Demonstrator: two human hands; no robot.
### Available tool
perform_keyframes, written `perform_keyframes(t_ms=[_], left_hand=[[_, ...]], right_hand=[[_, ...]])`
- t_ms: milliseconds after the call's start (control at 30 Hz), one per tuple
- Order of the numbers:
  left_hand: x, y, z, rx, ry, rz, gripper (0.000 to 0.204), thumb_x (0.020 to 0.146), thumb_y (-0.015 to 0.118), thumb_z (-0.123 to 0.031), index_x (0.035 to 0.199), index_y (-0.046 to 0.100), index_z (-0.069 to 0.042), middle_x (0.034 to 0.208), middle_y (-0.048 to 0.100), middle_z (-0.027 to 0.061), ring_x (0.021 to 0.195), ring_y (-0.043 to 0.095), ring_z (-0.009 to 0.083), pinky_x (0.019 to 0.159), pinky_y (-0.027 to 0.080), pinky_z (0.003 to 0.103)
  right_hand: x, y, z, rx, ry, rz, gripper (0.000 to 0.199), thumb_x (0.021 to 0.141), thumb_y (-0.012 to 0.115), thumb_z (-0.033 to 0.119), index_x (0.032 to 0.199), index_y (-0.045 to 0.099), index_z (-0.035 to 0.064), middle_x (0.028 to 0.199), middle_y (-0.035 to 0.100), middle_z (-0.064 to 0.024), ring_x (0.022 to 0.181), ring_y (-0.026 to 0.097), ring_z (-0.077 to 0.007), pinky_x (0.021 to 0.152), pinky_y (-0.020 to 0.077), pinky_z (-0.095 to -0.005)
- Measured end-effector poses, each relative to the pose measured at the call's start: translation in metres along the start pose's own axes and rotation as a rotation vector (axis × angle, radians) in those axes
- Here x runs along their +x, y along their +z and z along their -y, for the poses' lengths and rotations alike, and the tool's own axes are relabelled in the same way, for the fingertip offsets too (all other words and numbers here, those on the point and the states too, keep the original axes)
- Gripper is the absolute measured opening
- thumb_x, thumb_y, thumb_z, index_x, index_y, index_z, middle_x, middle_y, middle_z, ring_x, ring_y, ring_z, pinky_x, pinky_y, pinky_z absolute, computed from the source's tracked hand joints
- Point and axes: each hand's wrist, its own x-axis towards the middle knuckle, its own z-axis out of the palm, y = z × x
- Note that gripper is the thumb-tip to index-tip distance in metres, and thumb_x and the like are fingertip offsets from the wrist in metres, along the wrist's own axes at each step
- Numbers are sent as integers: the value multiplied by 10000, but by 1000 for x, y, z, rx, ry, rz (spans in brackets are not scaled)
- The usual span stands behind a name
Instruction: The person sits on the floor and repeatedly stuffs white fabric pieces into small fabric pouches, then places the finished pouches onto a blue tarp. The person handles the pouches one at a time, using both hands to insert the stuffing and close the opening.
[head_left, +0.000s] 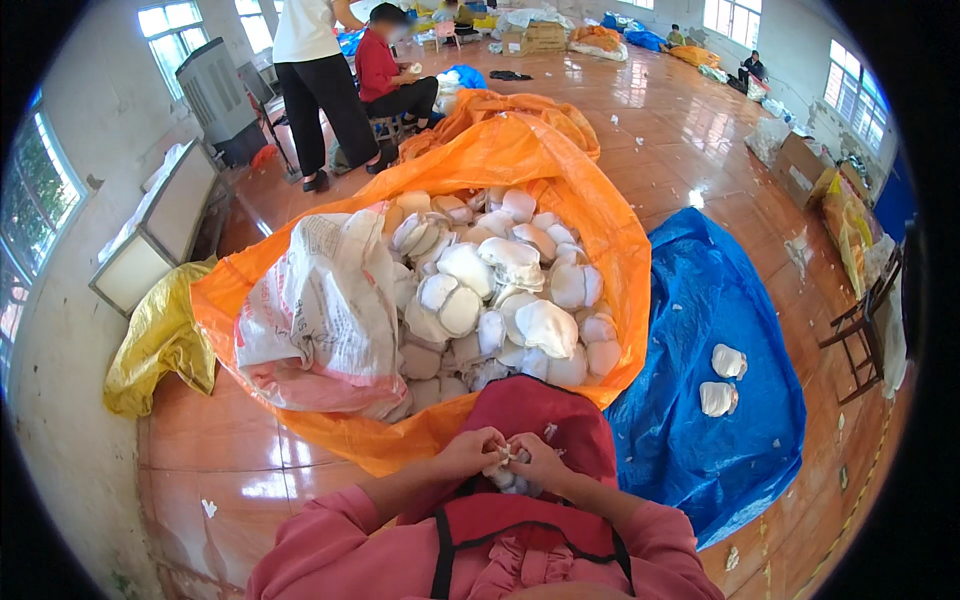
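Note:
Close in front of my chest, over the dark red apron (545,415) on my lap, both hands meet at a small white padded cloth piece (512,483). My left hand (474,455) pinches its upper edge with bent fingers. Right beside it, my right hand (542,465) grips the same piece, its fingertips close to the left ones. The lower part of the piece hangs under the hands, partly hidden. Just beyond my knees lies a big orange sack (628,240), spread wide and full of rounded white and beige pads (465,268).
A white woven bag (325,290) lies over the heap's left side. To the right, a blue sheet (690,310) carries two white pad bundles (717,398). A yellow sack (160,345) and a wooden chair (865,325) flank the area. Farther off, one person (318,90) stands near a seated one (378,72).

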Motion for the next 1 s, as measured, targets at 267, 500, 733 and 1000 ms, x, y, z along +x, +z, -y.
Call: perform_keyframes(t_ms=[267, 500, 733, 1000], left_hand=[[-1, 29, -49, 419, -122, -162, 294, 812, 653, -258, 1029, 564, -80, 799, 643, 101, 766, 651, 271, 667, 492, 404], [5, 43, -37, 543, -52, -170, 212, 814, 554, -182, 1005, 558, -90, 886, 660, 167, 852, 647, 366, 731, 496, 481], [5, 40, -37, 609, -41, -42, 208, 847, 540, -178, 1028, 563, -77, 994, 658, 198, 958, 635, 376, 782, 489, 491], [-7, 28, -48, 479, 63, -68, 228, 849, 599, -129, 1057, 561, -43, 952, 633, 181, 913, 623, 367, 782, 498, 446]], right_hand=[[-9, 23, -14, -146, 18, -193, 322, 829, 662, 176, 1088, 507, 61, 1067, 559, -151, 1033, 560, -334, 903, 458, -382], [-9, 29, 3, -154, 219, -185, 376, 856, 609, 296, 1165, 515, 103, 1146, 581, -200, 1058, 587, -402, 858, 485, -479], [-5, 25, 1, -246, 318, -96, 369, 880, 552, 300, 1197, 527, 113, 1191, 574, -185, 1088, 567, -404, 873, 487, -476], [-12, 10, -30, -55, 35, 57, 496, 883, 569, 231, 1328, 436, 58, 1318, 485, -197, 1238, 477, -349, 1026, 396, -410]])
